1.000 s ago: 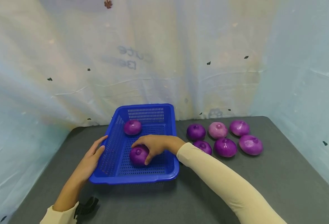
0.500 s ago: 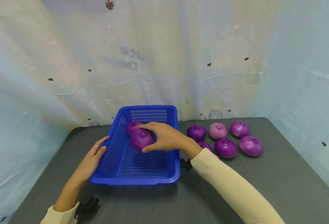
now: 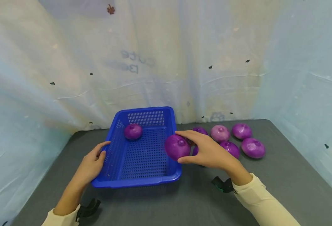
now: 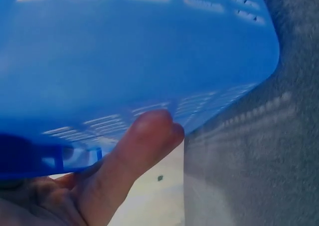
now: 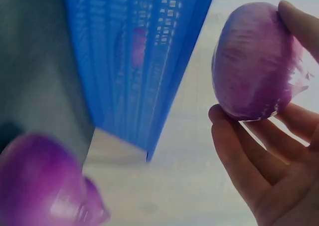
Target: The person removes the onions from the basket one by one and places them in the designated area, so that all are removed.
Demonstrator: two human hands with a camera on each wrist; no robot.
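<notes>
A red onion [image 3: 177, 147] is pinched between the thumb and fingers of my right hand [image 3: 208, 150], held up at the right rim of the blue plastic basket [image 3: 136, 182]. In the right wrist view, the same onion [image 5: 256, 61] shows a shiny, peeling skin. My left hand [image 3: 90, 166] holds the basket's left side, its thumb [image 4: 144, 141] against the wall in the left wrist view. One red onion [image 3: 133, 131] lies inside the basket, at the back left.
Several red onions stand in two rows on the dark table [image 3: 205, 204] right of the basket, among them a paler onion [image 3: 220, 133] and a front-right onion [image 3: 253, 147]. My right hand partly hides some. A pale curtain [image 3: 160, 78] hangs behind the table.
My right hand has lifted the red onion from the basket's middle and carried it rightward to the right rim. The left hand stays at the basket, which has shifted only slightly.
</notes>
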